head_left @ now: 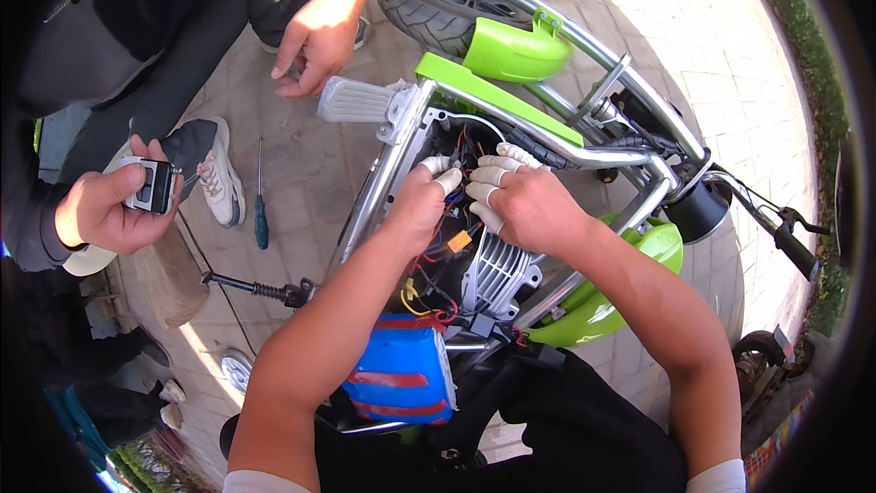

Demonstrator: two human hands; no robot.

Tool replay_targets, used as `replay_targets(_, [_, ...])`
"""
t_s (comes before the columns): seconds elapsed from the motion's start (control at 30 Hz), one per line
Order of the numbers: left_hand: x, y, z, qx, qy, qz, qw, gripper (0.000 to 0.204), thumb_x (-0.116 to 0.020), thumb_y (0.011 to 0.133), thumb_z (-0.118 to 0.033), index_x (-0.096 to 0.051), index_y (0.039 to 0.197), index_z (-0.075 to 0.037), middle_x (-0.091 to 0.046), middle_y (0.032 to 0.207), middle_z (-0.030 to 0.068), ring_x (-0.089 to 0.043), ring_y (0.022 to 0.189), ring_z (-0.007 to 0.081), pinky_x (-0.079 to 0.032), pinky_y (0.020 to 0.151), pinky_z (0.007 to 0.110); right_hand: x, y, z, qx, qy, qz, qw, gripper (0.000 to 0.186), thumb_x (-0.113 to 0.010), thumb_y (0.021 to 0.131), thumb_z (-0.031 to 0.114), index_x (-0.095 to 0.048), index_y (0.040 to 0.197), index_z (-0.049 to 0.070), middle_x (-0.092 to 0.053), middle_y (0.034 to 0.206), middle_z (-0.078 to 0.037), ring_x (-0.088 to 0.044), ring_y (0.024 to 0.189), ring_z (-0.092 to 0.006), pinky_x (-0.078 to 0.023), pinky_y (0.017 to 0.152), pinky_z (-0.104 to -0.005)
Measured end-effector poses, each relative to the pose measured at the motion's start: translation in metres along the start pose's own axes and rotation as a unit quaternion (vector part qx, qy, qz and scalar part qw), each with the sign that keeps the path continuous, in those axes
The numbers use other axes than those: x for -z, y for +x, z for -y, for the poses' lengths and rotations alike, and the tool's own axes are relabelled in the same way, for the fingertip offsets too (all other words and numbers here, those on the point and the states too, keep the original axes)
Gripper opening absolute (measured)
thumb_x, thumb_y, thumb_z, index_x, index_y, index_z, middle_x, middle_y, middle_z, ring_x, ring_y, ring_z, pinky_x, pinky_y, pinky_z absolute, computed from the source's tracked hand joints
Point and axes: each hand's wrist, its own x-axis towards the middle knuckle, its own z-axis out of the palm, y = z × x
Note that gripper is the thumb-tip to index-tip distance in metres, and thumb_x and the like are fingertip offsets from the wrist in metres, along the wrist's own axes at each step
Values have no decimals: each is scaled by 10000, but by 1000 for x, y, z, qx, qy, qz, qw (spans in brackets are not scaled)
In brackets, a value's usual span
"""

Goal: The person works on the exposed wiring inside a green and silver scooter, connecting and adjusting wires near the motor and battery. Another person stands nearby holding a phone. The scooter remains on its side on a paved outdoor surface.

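Both hands work inside the open frame of a small green electric motorbike, among a bundle of thin coloured wires. White covers sit on several of my fingertips. My left hand is closed, thumb and fingers pinched on dark wires. Close beside it on the right, my right hand has its fingers bent and closed on the same wires; the exact strands are hidden. Just below the hands hangs an orange connector. A grey finned housing lies under my right wrist. Nearer to me is a blue battery pack with red tape.
At the left, another person's hand holds a small black-and-silver device; their other hand hangs near the grey footrest. A screwdriver lies on the paving. A wheel is at the far side, a handlebar at right.
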Motion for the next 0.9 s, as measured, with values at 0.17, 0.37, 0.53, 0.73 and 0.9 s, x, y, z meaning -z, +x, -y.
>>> replay_targets(0.17, [-9, -6, -5, -117, 312, -98, 938, 266, -598, 1015, -120, -604, 1223, 46, -707, 1103, 228, -672, 1051, 346, -495, 923, 401, 19, 21, 6, 4, 115, -117, 986, 162, -717, 826, 80, -727, 987, 65, -696, 1067, -116, -683, 929, -337, -557, 821, -456])
replay_targets(0.37, [-11, -4, 4, -216, 428, -167, 862, 240, -564, 1003, -122, -610, 1155, 59, -675, 1049, 328, -619, 1033, 532, -497, 883, 545, 30, 65, -16, 52, -148, 3, 988, 174, -637, 839, 141, -781, 927, 96, -633, 1351, -71, -584, 1263, -302, -351, 1177, -575])
replay_targets(0.53, [-14, -4, 5, -221, 428, -161, 861, 243, -576, 1024, -121, -612, 1188, 55, -686, 1055, 305, -638, 1022, 502, -503, 880, 499, 29, 70, -20, 51, -195, 69, 977, 154, -662, 842, 179, -804, 872, 130, -478, 1591, -39, -399, 1494, -298, -225, 1241, -647])
replay_targets(0.73, [-12, -5, 5, -276, 434, -158, 843, 222, -585, 1002, -101, -639, 1154, 52, -689, 1030, 305, -637, 1001, 504, -510, 864, 514, 29, 73, -27, 73, -163, 73, 981, 123, -694, 814, 165, -803, 859, 128, -445, 1620, -64, -357, 1523, -295, -268, 1233, -620])
replay_targets(0.9, [-14, -7, 0, -277, 423, -153, 849, 204, -619, 981, -93, -666, 1126, 42, -692, 1003, 309, -645, 984, 504, -516, 857, 515, 31, 73, -28, 74, -183, 82, 977, 131, -688, 827, 152, -804, 883, 132, -442, 1621, -59, -348, 1528, -288, -280, 1224, -623])
